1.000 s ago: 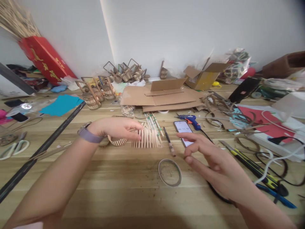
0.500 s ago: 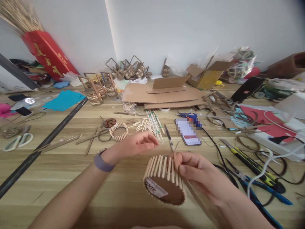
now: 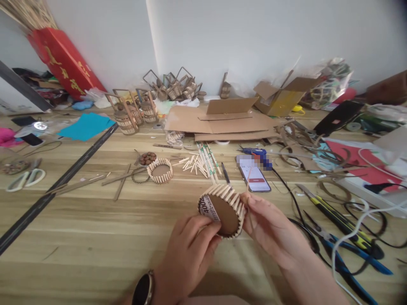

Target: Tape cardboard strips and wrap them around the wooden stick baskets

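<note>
A small round basket is tilted with its brown cardboard base facing me. Short pale sticks ring its side, and a white printed label is stuck to the base. My left hand is closed on the basket's near left edge, fingers over the base and label. At the right edge my right hand pinches a thin brown strip against the sticks; one end points up, and the other trails down toward me. Beyond the basket lie a pen and a phone.
Left of the pen, loose sticks lie near another stick ring. A blue glue gun, a yellow-black cutter and blue-handled pliers are at right. Scissors lie far left. Flattened cardboard and finished baskets stand behind.
My left hand, open and away from the basket before, has come down and now grips it. The basket is raised and turned, so its base faces me more.
</note>
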### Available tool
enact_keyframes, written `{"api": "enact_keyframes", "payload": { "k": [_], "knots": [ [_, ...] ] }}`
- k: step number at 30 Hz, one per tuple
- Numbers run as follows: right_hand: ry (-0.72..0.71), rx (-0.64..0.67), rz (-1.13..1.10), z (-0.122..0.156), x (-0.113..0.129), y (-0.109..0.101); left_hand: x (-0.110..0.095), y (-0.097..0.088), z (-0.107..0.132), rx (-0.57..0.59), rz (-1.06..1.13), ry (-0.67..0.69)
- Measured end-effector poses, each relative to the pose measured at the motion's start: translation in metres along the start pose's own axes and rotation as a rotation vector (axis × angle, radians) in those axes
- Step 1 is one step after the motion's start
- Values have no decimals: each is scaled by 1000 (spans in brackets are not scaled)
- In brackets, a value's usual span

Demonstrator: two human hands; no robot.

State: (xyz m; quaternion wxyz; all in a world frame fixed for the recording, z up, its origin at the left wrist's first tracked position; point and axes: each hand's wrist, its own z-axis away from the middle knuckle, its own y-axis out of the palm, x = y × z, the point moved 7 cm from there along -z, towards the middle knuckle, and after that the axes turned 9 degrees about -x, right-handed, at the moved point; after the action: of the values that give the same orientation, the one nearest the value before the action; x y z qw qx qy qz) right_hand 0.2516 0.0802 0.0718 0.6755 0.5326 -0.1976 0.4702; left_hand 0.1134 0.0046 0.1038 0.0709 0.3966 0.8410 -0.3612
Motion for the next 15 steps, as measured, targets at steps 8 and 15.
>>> {"api": "enact_keyframes", "payload": {
  "k": [8, 15],
  "knots": [
    [8, 19, 26, -1, -8, 0, 0, 1, -1, -38, -151, 93],
    [11, -9, 14, -3, -14, -5, 4, 6, -1, -12, -118, 54]
  ]
}}
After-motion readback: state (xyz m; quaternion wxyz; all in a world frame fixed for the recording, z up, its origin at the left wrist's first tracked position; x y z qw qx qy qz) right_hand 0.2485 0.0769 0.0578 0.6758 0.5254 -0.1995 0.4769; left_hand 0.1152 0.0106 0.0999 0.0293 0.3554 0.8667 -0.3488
